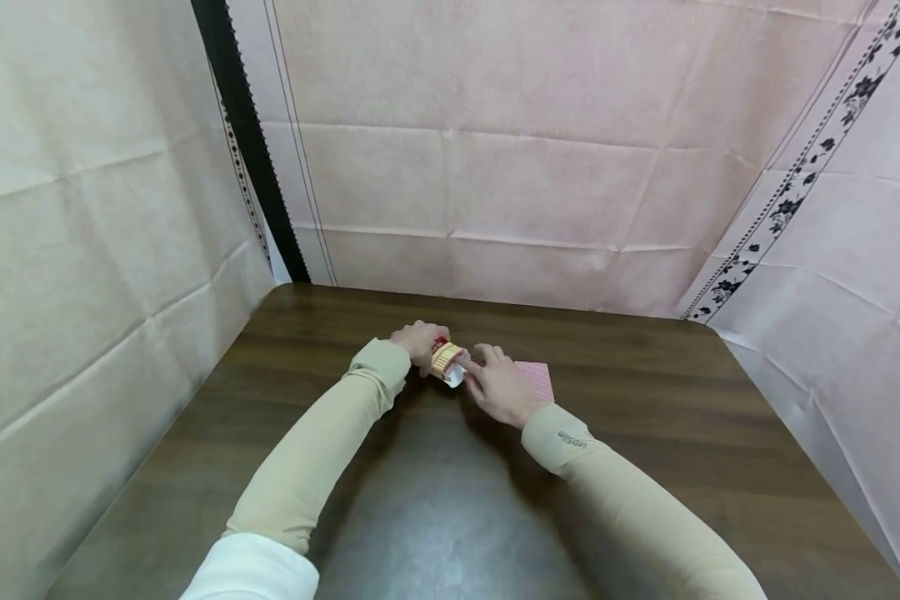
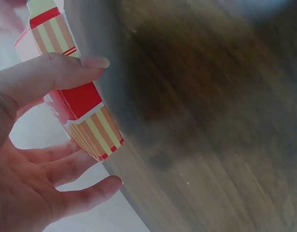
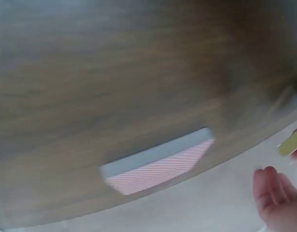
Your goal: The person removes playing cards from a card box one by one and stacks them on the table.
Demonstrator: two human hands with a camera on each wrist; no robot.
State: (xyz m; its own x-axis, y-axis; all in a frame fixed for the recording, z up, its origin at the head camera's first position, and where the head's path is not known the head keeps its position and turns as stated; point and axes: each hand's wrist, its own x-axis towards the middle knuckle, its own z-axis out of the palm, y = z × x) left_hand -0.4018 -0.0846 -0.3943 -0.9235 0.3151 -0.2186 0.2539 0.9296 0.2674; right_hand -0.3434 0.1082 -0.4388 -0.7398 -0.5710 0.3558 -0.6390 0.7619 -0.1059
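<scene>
In the head view my left hand (image 1: pixel 420 340) holds a small red and yellow-striped card box (image 1: pixel 446 358) above the far part of the table. The left wrist view shows the thumb across one face of the box (image 2: pixel 84 100) and fingers behind it. One end of the box stands open, with a pale flap. My right hand (image 1: pixel 501 387) reaches to that end, its index finger touching the opening. The right wrist view catches only some fingers of the right hand (image 3: pixel 278 200) beside a yellowish flap (image 3: pixel 291 141). Below lies a deck of playing cards (image 3: pixel 160 166), squared up, with a pink-patterned back.
The dark brown wooden table (image 1: pixel 420 517) has a rounded far edge close beyond the hands. Pale creased cloth (image 1: pixel 465 192) hangs behind it and on both sides. The deck lies on the table just right of my right hand.
</scene>
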